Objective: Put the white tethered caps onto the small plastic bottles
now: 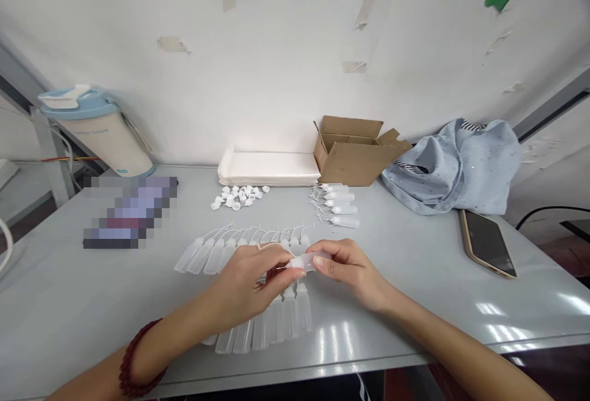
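Near the middle of the table, my right hand (pixel 345 269) grips the body of a small translucent bottle (pixel 310 261). My left hand (pixel 258 278) pinches the white neck end of the same bottle, where a thin needle tip shows. Behind and beside my left hand lies a row of similar bottles with thin white strands (pixel 198 256). Nearer the front edge is another row of translucent bottles (pixel 261 330), partly hidden by my left hand. Small white caps (pixel 236 197) are heaped farther back. Several more bottles with needle tips (pixel 343 210) lie at the back right.
A stack of white padded sheets (pixel 271 167) and an open cardboard box (pixel 353 161) stand against the wall. At the left are a tumbler (pixel 108 137) and a blurred, pixelated item (pixel 133 214). A blue cloth bag (pixel 456 167) and a phone (pixel 487 242) lie at the right.
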Demonstrator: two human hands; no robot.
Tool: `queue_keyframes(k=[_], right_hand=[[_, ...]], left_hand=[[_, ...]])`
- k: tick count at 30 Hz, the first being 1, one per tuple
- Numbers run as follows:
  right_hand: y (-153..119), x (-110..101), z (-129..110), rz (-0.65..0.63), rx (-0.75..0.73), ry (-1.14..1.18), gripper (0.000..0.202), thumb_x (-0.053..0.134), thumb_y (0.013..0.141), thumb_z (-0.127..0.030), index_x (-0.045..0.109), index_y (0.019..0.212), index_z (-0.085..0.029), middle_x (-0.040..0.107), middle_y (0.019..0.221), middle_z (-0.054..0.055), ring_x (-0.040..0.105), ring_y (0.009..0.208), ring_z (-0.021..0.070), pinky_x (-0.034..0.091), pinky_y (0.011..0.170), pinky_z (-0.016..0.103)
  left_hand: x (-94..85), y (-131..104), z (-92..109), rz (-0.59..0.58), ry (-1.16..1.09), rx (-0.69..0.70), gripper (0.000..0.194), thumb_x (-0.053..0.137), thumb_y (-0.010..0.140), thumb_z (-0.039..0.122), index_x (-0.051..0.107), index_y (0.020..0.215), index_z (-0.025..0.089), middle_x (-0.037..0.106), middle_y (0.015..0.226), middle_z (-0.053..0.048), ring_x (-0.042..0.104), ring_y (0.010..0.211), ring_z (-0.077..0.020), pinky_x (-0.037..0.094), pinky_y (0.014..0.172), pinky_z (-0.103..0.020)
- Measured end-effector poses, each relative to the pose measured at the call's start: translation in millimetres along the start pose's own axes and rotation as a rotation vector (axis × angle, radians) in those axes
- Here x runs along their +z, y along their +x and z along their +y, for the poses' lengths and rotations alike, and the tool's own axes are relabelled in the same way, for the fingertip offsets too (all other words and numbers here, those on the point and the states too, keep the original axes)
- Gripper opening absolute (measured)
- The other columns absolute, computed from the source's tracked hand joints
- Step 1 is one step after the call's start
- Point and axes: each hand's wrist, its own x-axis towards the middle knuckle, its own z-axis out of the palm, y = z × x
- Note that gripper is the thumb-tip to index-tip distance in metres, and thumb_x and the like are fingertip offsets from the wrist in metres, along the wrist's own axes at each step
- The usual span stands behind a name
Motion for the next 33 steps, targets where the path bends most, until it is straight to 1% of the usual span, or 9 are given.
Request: queue_keyframes(k=[5, 11, 14, 16, 19, 21, 25, 29, 33], right_hand=[[3.5, -2.7, -0.7, -0.034, 0.134, 0.172, 0.037, 0.061, 0.079, -0.048, 0.059, 0.065, -0.014, 0.029, 0.048, -0.008, 0.020, 0.045, 0.0062, 0.015, 0.045, 0.024], [4.1, -2.1, -0.4, 0.009, 0.218, 0.300, 0.046, 0.050, 0.087, -0.049, 0.050, 0.056, -0.015, 0.016, 0.045, -0.010, 0.010, 0.042, 0.0054, 0.007, 0.045, 0.026], [6.3, -4.8, 0.6, 0.104, 0.169, 0.302, 0.046, 0.052, 0.087, -0.048, 0.037, 0.056, -0.019, 0.022, 0.050, -0.008, 0.015, 0.045, 0.0057, 0.011, 0.046, 0.025], [8.5, -10.2, 1.2, 0.180, 0.118, 0.234, 0.046, 0.051, 0.088, -0.049, 0.037, 0.057, -0.019, 0.030, 0.053, -0.006, 0.022, 0.046, 0.0064, 0.016, 0.046, 0.024], [12.4, -23.9, 2.6, 0.350, 0.007, -0.013, 0.040, 0.050, 0.088, -0.048, 0.051, 0.063, -0.017, 0.043, 0.060, -0.002, 0.037, 0.052, 0.0089, 0.028, 0.050, 0.024], [15.5, -35.2, 4.8, 0.464, -0.043, -0.208, 0.032, 0.052, 0.087, -0.046, 0.062, 0.081, -0.017, 0.052, 0.066, 0.000, 0.046, 0.058, 0.0117, 0.034, 0.054, 0.025], [23.1, -57.9, 13.7, 0.612, -0.083, -0.497, 0.033, 0.054, 0.083, -0.045, 0.067, 0.097, -0.017, 0.062, 0.076, 0.003, 0.053, 0.064, 0.0154, 0.039, 0.056, 0.026], [30.4, -77.4, 24.9, 0.713, -0.055, -0.608, 0.038, 0.053, 0.079, -0.045, 0.067, 0.096, -0.015, 0.066, 0.079, 0.007, 0.057, 0.065, 0.0179, 0.041, 0.053, 0.027], [34.8, -93.8, 33.0, 0.691, -0.036, -0.642, 0.035, 0.056, 0.075, -0.042, 0.068, 0.093, -0.013, 0.067, 0.083, 0.009, 0.058, 0.071, 0.0198, 0.045, 0.058, 0.029]], left_hand=[[4.9, -4.2, -6.7, 0.027, 0.134, 0.118, 0.018, 0.047, 0.094, 0.024, 0.053, 0.078, 0.017, 0.045, 0.058, 0.005, 0.037, 0.050, -0.0093, 0.029, 0.049, -0.021], [5.2, -3.1, -14.4, 0.073, 0.195, 0.211, 0.013, 0.042, 0.093, 0.010, 0.052, 0.089, 0.018, 0.057, 0.069, 0.002, 0.050, 0.060, -0.0099, 0.036, 0.056, -0.020], [-3.8, 1.8, -19.0, 0.106, 0.237, 0.117, 0.012, 0.045, 0.091, 0.013, 0.053, 0.083, 0.018, 0.057, 0.069, 0.002, 0.052, 0.060, -0.0105, 0.038, 0.057, -0.021], [-13.4, 5.2, -26.5, 0.124, 0.332, -0.015, 0.014, 0.045, 0.090, 0.017, 0.054, 0.080, 0.018, 0.059, 0.073, -0.001, 0.054, 0.063, -0.0124, 0.039, 0.057, -0.022], [-30.7, 8.7, -45.1, 0.159, 0.583, -0.245, 0.016, 0.042, 0.089, 0.022, 0.057, 0.085, 0.017, 0.063, 0.086, -0.006, 0.059, 0.074, -0.0186, 0.040, 0.058, -0.026], [-42.0, 9.4, -59.6, 0.198, 0.760, -0.372, 0.021, 0.039, 0.089, 0.022, 0.059, 0.088, 0.017, 0.064, 0.093, -0.009, 0.059, 0.089, -0.0250, 0.042, 0.060, -0.030], [-57.7, 7.5, -83.4, 0.093, 0.919, -0.623, 0.030, 0.037, 0.089, 0.027, 0.059, 0.103, 0.013, 0.060, 0.105, -0.017, 0.054, 0.105, -0.0349, 0.045, 0.063, -0.036], [-61.7, 6.4, -99.4, 0.072, 0.872, -0.663, 0.033, 0.039, 0.086, 0.030, 0.059, 0.104, 0.011, 0.063, 0.104, -0.018, 0.057, 0.100, -0.0350, 0.047, 0.069, -0.040], [-60.5, 7.0, -111.5, 0.083, 0.789, -0.626, 0.029, 0.039, 0.083, 0.028, 0.062, 0.093, 0.014, 0.067, 0.098, -0.014, 0.061, 0.094, -0.0306, 0.046, 0.076, -0.037]])
